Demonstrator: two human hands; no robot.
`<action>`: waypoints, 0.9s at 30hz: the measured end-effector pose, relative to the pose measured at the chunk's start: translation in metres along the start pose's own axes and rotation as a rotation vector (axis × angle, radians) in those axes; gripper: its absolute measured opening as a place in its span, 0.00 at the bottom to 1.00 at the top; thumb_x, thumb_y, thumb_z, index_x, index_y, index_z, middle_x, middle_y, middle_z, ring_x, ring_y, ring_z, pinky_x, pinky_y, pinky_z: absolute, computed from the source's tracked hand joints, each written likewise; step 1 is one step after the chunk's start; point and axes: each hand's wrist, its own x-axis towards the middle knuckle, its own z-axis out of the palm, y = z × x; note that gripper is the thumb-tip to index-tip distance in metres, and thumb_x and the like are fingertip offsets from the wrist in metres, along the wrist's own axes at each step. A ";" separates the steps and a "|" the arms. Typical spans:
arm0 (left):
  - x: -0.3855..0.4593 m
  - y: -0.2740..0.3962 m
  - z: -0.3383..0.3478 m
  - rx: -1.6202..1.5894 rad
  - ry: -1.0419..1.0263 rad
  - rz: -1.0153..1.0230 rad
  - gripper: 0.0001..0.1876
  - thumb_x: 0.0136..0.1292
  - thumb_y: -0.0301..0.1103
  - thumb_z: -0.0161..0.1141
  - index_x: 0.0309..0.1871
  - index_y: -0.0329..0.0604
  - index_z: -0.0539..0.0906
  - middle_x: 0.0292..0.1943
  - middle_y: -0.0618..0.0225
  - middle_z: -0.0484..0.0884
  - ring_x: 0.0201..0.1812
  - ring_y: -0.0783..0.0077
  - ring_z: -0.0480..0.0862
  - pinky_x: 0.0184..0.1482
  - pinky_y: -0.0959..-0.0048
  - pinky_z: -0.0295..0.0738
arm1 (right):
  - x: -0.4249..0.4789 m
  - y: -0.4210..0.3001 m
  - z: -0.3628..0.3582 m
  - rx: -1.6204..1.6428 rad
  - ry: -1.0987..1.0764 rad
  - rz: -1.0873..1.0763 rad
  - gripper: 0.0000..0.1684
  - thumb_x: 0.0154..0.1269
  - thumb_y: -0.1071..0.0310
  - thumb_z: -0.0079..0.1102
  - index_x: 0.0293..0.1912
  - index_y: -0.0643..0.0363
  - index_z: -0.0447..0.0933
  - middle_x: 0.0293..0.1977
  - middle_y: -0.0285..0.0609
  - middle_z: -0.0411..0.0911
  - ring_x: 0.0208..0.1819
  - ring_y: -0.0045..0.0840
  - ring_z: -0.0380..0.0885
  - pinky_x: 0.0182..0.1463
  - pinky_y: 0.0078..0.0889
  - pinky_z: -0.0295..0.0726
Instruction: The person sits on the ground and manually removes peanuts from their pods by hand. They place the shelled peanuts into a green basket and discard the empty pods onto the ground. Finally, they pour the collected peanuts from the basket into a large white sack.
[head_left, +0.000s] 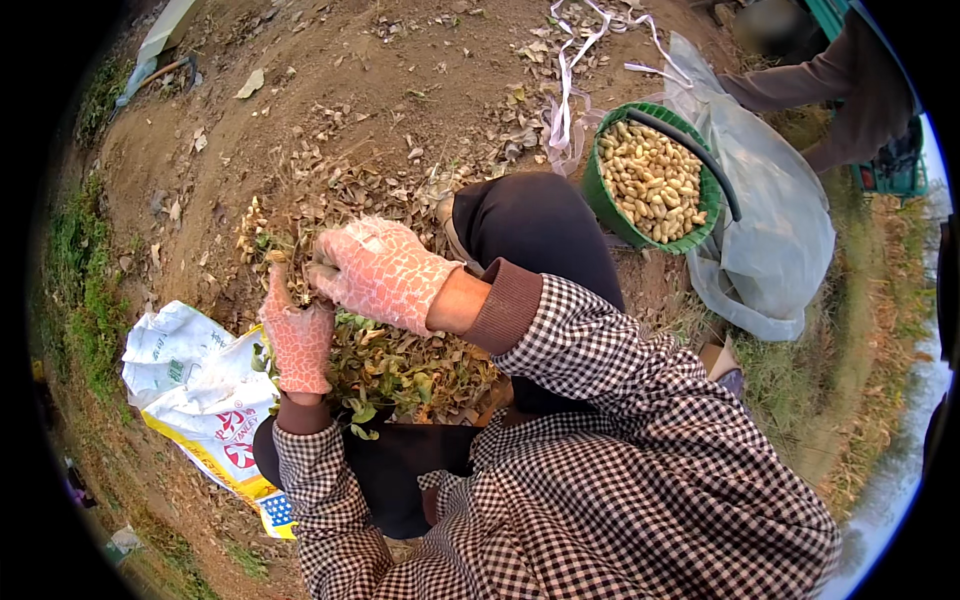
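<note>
My left hand (300, 334), in a pink patterned glove, grips a leafy peanut plant (382, 367) whose foliage hangs below it over my legs. Close beside it, my right hand (379, 270), gloved alike, has its fingers bent at the plant's roots, where a few pods show; its fingertips are partly hidden, so its hold is unclear. Pale peanut pods (251, 229) show just beyond the hands. A green bucket (600, 199) with a dark handle, full of peanuts in the shell (652, 180), is at the right, past my knee.
A white and yellow woven sack (210, 390) lies left of my legs. Translucent plastic sheeting (772, 217) lies beside the bucket, with white strips (562, 97) behind it. Another person's sleeved arm (787, 82) reaches in at upper right. Dry leaves (345, 180) litter the soil.
</note>
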 end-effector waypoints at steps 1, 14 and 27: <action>-0.001 0.006 -0.003 0.069 0.014 0.065 0.26 0.52 0.28 0.64 0.55 0.28 0.73 0.37 0.46 0.83 0.42 0.52 0.84 0.42 0.63 0.76 | 0.000 0.000 0.000 0.014 -0.025 0.015 0.18 0.61 0.54 0.57 0.36 0.62 0.78 0.26 0.53 0.79 0.34 0.45 0.79 0.42 0.44 0.77; 0.026 -0.066 0.028 -0.034 -0.111 -0.015 0.32 0.56 0.35 0.66 0.61 0.27 0.69 0.43 0.48 0.82 0.43 0.56 0.82 0.46 0.64 0.75 | -0.015 -0.010 -0.042 0.220 -0.243 -0.023 0.21 0.55 0.54 0.61 0.32 0.67 0.77 0.21 0.50 0.75 0.25 0.36 0.76 0.34 0.35 0.75; 0.023 0.002 -0.013 -0.835 -0.297 -0.407 0.30 0.58 0.31 0.66 0.60 0.29 0.66 0.30 0.70 0.79 0.26 0.81 0.75 0.27 0.80 0.72 | -0.197 0.227 -0.211 0.741 0.889 0.886 0.12 0.65 0.62 0.59 0.42 0.58 0.74 0.29 0.35 0.74 0.24 0.16 0.73 0.19 0.11 0.69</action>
